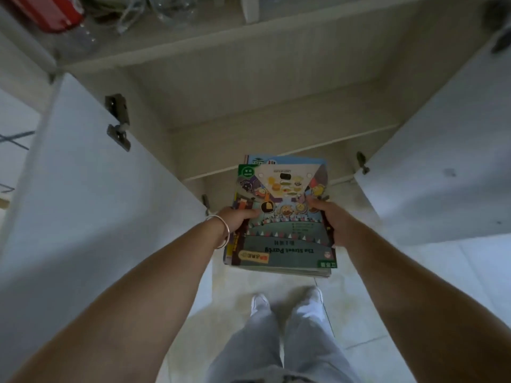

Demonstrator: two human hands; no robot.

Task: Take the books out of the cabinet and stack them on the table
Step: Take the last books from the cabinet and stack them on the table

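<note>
A stack of thin picture books [280,239] with a colourful cover titled "The Street Party" hangs in the air in front of the open cabinet [249,106]. My left hand [237,219], with a bangle on its wrist, grips the stack's left edge, thumb on the cover. On the right edge, my right hand [331,219] grips the same stack, thumb on top. The stack's far end is level with the front lip of the lower shelf [276,167]. The cabinet shelves that show are bare. No table is in view.
Two white cabinet doors stand open, the left door [83,175] and the right door [442,147], close beside my arms. An upper shelf holds a red object [47,12] and tangled cables [124,12]. Below are a tiled floor [414,286] and my legs [276,341].
</note>
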